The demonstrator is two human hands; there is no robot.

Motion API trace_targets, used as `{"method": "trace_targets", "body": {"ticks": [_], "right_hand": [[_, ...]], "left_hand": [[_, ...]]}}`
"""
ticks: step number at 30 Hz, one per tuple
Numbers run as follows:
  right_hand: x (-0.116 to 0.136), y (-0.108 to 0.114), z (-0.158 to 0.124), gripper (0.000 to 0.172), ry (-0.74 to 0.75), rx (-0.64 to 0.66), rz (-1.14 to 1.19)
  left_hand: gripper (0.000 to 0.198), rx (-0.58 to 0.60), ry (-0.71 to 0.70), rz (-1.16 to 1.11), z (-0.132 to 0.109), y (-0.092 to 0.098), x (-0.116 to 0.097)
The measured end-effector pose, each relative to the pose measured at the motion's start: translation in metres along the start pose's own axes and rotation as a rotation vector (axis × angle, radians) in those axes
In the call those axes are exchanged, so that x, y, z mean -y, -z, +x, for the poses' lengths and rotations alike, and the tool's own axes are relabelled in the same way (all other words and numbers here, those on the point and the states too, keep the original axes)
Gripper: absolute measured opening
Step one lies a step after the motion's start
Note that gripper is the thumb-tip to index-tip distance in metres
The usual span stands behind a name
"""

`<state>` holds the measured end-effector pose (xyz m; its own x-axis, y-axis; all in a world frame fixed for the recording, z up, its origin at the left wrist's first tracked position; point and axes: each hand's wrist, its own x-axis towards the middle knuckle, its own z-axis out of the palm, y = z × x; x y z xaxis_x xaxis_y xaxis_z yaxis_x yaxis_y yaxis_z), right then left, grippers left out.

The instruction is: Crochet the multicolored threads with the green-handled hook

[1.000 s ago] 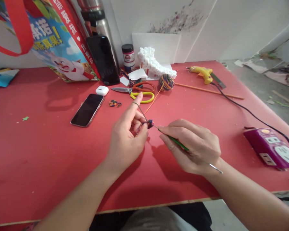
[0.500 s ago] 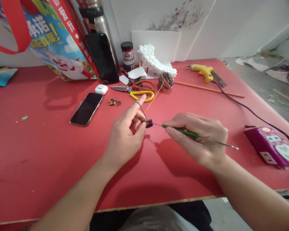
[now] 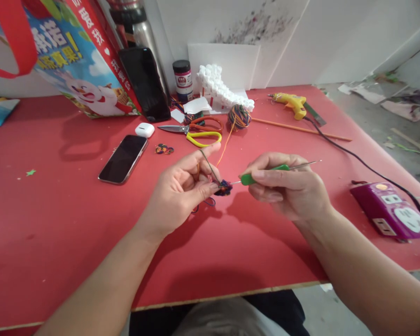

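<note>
Between the thumb and fingers of my left hand (image 3: 182, 189) is a small dark multicoloured crochet piece (image 3: 224, 188). A dark strand of yarn runs from it up over my raised index finger. My right hand (image 3: 287, 186) is closed on the green handle of a crochet hook (image 3: 248, 179), whose thin metal tip reaches the right side of the piece. The hook's other metal end points up to the right. An orange strand leads from behind my left fingers to a multicoloured yarn ball (image 3: 239, 117). A loose loop of yarn hangs below the piece.
Scissors (image 3: 205, 136), a small crocheted piece (image 3: 164, 149), a phone (image 3: 123, 159) and a white earphone case (image 3: 144, 129) lie beyond my left hand. A yellow glue gun (image 3: 290, 103), an orange stick (image 3: 301, 129) and a purple socket box (image 3: 388, 210) are at the right.
My right hand has turned, so the hook's rear end now points up instead of down. More of the crochet piece and a loose loop show at my left fingertips. The view has shifted slightly.
</note>
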<state>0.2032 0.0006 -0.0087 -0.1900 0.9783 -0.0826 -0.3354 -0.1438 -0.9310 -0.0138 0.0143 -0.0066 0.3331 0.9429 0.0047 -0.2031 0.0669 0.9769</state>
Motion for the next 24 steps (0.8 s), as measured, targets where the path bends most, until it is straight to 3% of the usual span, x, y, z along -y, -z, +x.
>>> {"method": "trace_targets", "body": {"ticks": [5, 13, 21, 24], "right_hand": [[-0.010, -0.013, -0.004, 0.017, 0.066, 0.034, 0.128], [-0.015, -0.022, -0.007, 0.005, 0.034, -0.001, 0.251], [-0.018, -0.020, -0.006, 0.013, 0.036, 0.046, 0.276], [-0.020, -0.019, -0.007, 0.014, 0.066, 0.077, 0.194]], "left_hand": [[0.042, 0.016, 0.033, -0.179, -0.002, -0.002, 0.007], [0.045, -0.014, -0.164, -0.095, -0.008, -0.003, 0.004], [0.044, -0.119, -0.057, -0.051, -0.006, -0.007, -0.001], [0.050, -0.094, -0.001, -0.096, -0.006, -0.005, -0.002]]}}
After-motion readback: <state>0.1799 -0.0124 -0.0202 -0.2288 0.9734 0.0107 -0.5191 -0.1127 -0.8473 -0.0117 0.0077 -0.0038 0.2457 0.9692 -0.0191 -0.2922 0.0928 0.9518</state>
